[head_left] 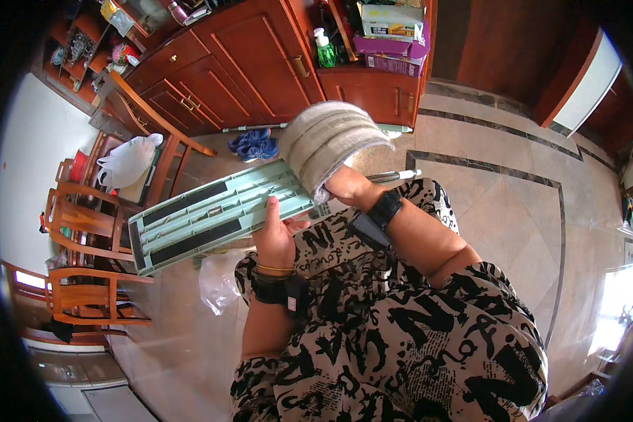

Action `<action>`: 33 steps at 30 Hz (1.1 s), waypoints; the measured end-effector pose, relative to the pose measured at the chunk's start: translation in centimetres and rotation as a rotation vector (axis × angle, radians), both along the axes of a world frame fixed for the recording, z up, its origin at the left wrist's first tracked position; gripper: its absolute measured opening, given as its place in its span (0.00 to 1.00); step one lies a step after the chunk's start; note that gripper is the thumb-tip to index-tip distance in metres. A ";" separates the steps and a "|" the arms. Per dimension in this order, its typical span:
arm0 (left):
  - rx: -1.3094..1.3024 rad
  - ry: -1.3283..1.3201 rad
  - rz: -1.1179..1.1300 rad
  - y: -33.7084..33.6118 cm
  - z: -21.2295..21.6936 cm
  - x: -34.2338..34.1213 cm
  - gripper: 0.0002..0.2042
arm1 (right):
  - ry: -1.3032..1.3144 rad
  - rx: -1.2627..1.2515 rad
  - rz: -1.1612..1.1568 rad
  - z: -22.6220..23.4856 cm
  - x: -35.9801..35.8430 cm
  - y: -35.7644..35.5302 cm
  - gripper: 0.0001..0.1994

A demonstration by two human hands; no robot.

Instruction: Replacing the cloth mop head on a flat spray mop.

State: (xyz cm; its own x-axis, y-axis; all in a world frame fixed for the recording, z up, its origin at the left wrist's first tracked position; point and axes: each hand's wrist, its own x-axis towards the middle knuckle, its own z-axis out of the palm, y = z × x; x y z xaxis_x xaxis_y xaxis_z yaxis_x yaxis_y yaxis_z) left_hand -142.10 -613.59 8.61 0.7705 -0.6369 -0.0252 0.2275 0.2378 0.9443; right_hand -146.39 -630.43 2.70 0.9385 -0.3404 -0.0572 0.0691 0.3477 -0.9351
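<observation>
My left hand point(274, 239) grips the near right part of a flat mop head point(235, 205), its thumb on the ribbed mint-green plastic. The mop head is tilted, its underside with two black strips facing up. My right hand point(349, 187) is closed on the lower end of a grey-and-beige striped mop pad point(330, 133). The pad curls upward over the right end of the mop head; whether they are joined there I cannot tell. Part of a mop pole point(399, 176) with a white tip shows behind my right wrist. The pad hides some of my right fingers.
Blue shoes point(254, 145) lie on the tiled floor before a reddish wooden cabinet point(243, 63). Wooden chairs point(84, 224) stand at the left, with a white plastic bag point(129, 163) nearby. A clear plastic bag point(220, 281) lies below the mop head.
</observation>
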 end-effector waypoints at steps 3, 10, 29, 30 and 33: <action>0.006 0.016 -0.007 0.0 0.0 -0.1 0.18 | -0.210 0.125 -0.101 -0.8 0.2 0.5 0.16; 0.034 0.003 -0.009 -0.8 0.4 -0.8 0.22 | -0.372 0.870 -0.215 -5.5 -2.6 -4.8 0.10; 0.222 -0.209 0.227 1.2 0.8 0.7 0.20 | 0.547 -0.069 -0.851 -34.2 -21.9 -24.6 0.24; 0.258 -0.233 0.291 3.5 -0.5 1.5 0.20 | 0.539 0.263 -0.915 -28.9 -18.9 -21.0 0.21; 0.234 -0.246 0.314 4.2 -0.5 1.8 0.21 | 0.570 0.296 -1.020 -27.9 -19.4 -20.0 0.17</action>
